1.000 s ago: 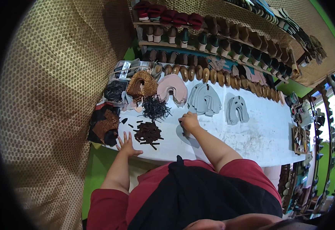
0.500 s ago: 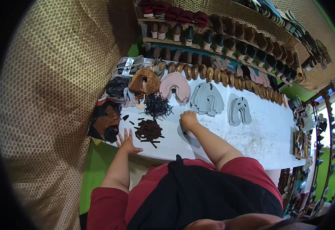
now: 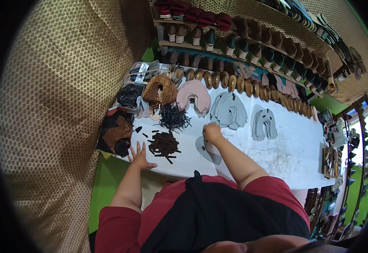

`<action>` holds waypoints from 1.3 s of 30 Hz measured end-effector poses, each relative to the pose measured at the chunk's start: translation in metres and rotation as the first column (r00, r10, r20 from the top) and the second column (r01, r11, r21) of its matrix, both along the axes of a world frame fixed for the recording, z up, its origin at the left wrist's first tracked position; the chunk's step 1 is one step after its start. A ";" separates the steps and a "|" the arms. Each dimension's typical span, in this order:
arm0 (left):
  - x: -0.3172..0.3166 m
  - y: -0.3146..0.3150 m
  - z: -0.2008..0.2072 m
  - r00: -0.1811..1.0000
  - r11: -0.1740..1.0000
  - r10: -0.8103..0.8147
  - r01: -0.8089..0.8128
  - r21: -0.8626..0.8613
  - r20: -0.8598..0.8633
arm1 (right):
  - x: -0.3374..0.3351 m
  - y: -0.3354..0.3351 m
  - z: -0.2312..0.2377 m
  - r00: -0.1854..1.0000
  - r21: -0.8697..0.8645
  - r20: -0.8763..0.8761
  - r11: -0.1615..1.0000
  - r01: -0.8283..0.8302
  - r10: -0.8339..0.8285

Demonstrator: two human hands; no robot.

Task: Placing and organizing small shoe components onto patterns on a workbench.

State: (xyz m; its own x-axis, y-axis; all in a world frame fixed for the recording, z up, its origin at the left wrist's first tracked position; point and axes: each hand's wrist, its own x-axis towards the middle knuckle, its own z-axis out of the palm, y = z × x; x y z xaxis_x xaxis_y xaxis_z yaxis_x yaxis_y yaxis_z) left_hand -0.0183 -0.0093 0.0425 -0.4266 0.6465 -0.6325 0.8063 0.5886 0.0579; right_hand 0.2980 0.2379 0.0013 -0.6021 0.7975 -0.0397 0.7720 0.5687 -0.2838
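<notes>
My left hand (image 3: pixel 139 158) lies at the table's front edge with fingers spread, holding nothing, beside a pile of short dark brown strips (image 3: pixel 164 143). Curled closed, my right hand (image 3: pixel 211 132) is at the far end of a curved grey shoe-upper piece (image 3: pixel 205 152) lying flat. Whatever its fingers hold, if anything, is hidden. A small dark spot shows on the grey piece. Beyond this hand lies a fanned stack of grey U-shaped shoe uppers (image 3: pixel 226 110), and to its right a smaller grey stack (image 3: pixel 263 125).
Pink uppers (image 3: pixel 193 93), leopard-print pieces (image 3: pixel 160 89) and a tangle of thin black strips (image 3: pixel 173 117) lie at the back left. A row of brown shoe lasts (image 3: pixel 248 88) lines the table's back, below shelves of shoes (image 3: pixel 230 45). A tool box (image 3: pixel 331 162) stands at the right end.
My right hand has shifted slightly to the right, its fingers now more curled. More of the grey piece shows beside it. My left hand has stayed in place.
</notes>
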 end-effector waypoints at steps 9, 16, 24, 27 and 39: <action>-0.003 -0.004 -0.005 0.999 1.000 -0.001 0.001 -0.004 -0.038 | 0.005 0.008 0.047 0.961 -0.498 -0.275 0.859 -0.121 -0.023; -0.002 -0.002 -0.001 1.000 1.000 0.001 -0.001 0.013 -0.004 | -0.011 -0.005 0.021 0.970 -0.434 -0.191 0.874 -0.220 0.150; -0.002 -0.009 -0.002 1.000 0.999 0.015 -0.015 0.050 0.005 | -0.016 -0.028 0.026 0.977 -0.286 -0.182 0.944 -0.163 0.114; 0.000 -0.003 0.002 1.000 0.999 0.008 -0.008 0.045 0.010 | -0.012 -0.038 0.011 0.975 -0.176 -0.214 0.979 -0.100 0.061; -0.001 -0.006 0.006 1.000 0.998 0.002 -0.002 0.062 0.001 | -0.006 -0.025 0.028 0.919 -0.292 -0.381 0.956 -0.018 -0.099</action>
